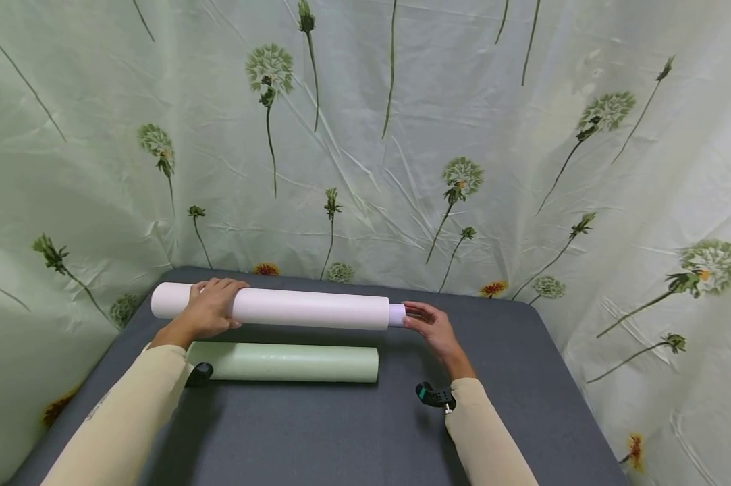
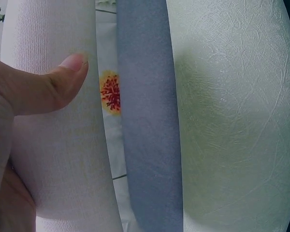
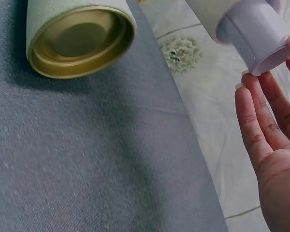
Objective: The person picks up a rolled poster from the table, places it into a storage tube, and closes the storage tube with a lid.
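A long white tube (image 1: 316,309) with a finely textured surface is held level above the table, toward its far side. My left hand (image 1: 212,307) grips it near its left end, thumb lying along the near side in the left wrist view. From the right end of the tube sticks a narrower roll of pale lavender paper (image 1: 397,315). My right hand (image 1: 433,329) pinches the rim of that paper roll (image 3: 261,38) with thumb and fingertips, the palm apart from it. How much paper is inside the tube is hidden.
A pale green tube (image 1: 298,363) lies on the dark grey table (image 1: 316,439), nearer than the white one. Its right end shows a recessed gold metal cap (image 3: 79,41). A flower-printed curtain (image 1: 365,169) hangs behind the table and around its sides.
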`<state>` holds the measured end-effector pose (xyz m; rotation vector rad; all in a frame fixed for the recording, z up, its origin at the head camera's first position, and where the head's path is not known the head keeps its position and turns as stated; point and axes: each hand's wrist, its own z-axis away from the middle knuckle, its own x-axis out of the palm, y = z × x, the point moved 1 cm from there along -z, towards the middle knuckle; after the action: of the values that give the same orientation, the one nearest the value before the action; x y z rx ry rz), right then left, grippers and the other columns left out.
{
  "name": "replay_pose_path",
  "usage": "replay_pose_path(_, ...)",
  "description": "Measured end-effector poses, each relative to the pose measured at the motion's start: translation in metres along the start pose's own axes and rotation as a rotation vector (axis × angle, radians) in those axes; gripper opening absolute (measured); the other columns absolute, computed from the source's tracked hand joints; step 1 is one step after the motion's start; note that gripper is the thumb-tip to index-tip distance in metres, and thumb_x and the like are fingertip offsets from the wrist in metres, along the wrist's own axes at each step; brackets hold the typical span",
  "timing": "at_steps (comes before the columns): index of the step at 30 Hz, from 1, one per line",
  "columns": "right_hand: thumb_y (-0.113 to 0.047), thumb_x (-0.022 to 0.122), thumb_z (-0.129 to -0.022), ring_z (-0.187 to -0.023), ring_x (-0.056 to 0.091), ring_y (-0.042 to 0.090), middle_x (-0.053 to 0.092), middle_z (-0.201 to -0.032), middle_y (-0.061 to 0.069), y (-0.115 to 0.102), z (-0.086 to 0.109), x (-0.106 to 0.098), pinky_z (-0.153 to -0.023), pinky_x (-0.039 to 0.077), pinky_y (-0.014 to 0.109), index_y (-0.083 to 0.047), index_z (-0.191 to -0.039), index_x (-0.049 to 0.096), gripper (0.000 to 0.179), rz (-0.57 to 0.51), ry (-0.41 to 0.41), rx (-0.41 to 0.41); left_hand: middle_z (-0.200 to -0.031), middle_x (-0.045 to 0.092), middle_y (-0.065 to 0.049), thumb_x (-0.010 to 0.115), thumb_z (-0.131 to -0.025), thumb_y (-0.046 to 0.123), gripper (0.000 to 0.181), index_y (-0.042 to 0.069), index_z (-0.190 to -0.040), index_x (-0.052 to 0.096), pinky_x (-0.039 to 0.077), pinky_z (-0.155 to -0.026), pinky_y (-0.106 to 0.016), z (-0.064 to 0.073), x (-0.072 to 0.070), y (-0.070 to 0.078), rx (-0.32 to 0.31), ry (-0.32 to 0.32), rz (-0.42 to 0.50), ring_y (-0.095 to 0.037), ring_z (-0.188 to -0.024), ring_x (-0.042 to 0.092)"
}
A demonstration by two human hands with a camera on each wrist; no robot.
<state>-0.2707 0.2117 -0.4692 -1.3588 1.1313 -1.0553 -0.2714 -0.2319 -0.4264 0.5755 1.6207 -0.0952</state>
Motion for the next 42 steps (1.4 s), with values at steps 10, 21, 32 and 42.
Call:
replay_pose_path(10,0.009,0.062,-0.087,-0.1,0.062,0.012,0.064,-0.109,0.004,0.0,-0.002,0.011,-0.083,0.053,0.027,0.017,-0.124,0.052,0.039,0.01,-0.006,-0.02,-0.126,0.055,-0.024,0.084,-0.069,0.012,0.069,-0.001,-0.128,0.052,0.025,-0.093,-0.065,0.0,-0.001,0.002,-0.002,0.001,0.012,-0.045,-0.115,0.047)
replay_pose_path(21,0.007,0.064,-0.087,-0.101,0.062,0.011,0.062,-0.118,0.015,0.0,-0.005,0.02,-0.084,0.053,0.029,0.015,-0.123,0.054,0.038,0.047,-0.002,-0.036,-0.126,0.055,-0.024,0.085,-0.068,0.011,0.069,-0.001,-0.128,0.052,0.025,-0.093,-0.064,0.0,-0.003,0.003,0.003,0.015,0.008,-0.045,-0.116,0.047)
replay_pose_path(32,0.009,0.062,-0.087,-0.098,0.063,0.009,0.06,-0.122,0.022,-0.001,-0.007,0.029,-0.084,0.052,0.025,0.015,-0.123,0.055,0.037,0.062,0.027,-0.028,-0.126,0.056,-0.023,0.085,-0.068,0.011,0.068,-0.001,-0.127,0.053,0.025,-0.094,-0.065,-0.001,-0.003,0.004,-0.007,0.014,0.006,-0.044,-0.116,0.047)
replay_pose_path(42,0.005,0.064,-0.088,-0.108,0.062,0.024,0.062,-0.121,0.022,0.0,-0.006,0.034,-0.085,0.051,0.028,0.011,-0.123,0.058,0.035,0.142,0.064,0.001,-0.127,0.055,-0.023,0.084,-0.069,0.013,0.069,0.0,-0.129,0.052,0.024,-0.093,-0.065,0.001,0.002,0.001,-0.024,-0.004,0.019,-0.044,-0.117,0.046)
